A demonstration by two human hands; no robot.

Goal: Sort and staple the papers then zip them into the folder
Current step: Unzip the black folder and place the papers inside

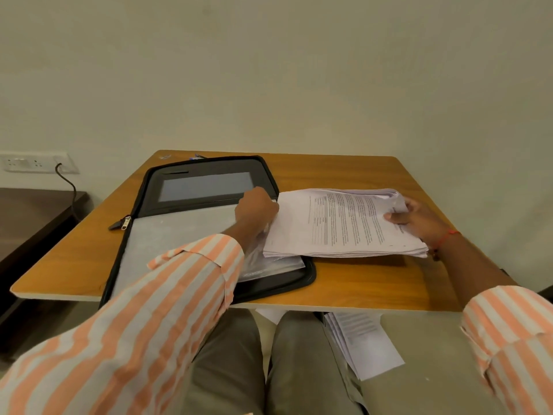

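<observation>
A black zip folder (206, 181) lies open on the wooden table (344, 172), its grey inner panel toward me and clear plastic sleeves at its right side. A thick stack of printed papers (344, 226) hovers over the folder's right edge. My left hand (256, 209) grips the stack's left edge, fingers curled under it. My right hand (419, 218) holds the stack's right end, thumb on top. The folder's zip pull (124, 223) hangs at its left edge.
More loose papers (365, 339) lie on my lap below the table's near edge. A wall socket with a black cable (67, 181) is at the left, above a dark side table (30, 211). Small items sit at the table's far edge behind the folder.
</observation>
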